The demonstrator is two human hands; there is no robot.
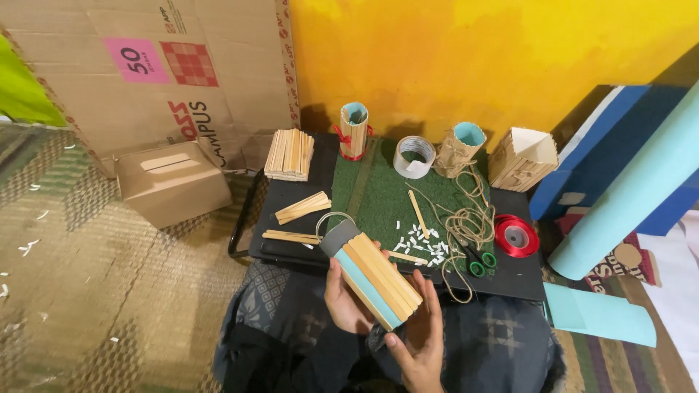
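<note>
Both hands hold a cylinder-shaped holder [371,273] covered with wooden craft sticks over light-blue and grey card. My left hand [344,300] cradles it from below and the left. My right hand [419,336] supports its lower right end with the fingers against the sticks. The holder is tilted, its open grey end pointing up-left. It hovers just in front of the black low table [291,195], above my lap.
The table carries a green turf mat [378,196], stick stacks [289,154], loose sticks [301,207], a tape roll [413,156], twine [470,218], green-handled scissors [477,260], red ribbon [516,236] and three finished holders. Cardboard boxes [171,182] stand left, rolled blue paper [630,193] right.
</note>
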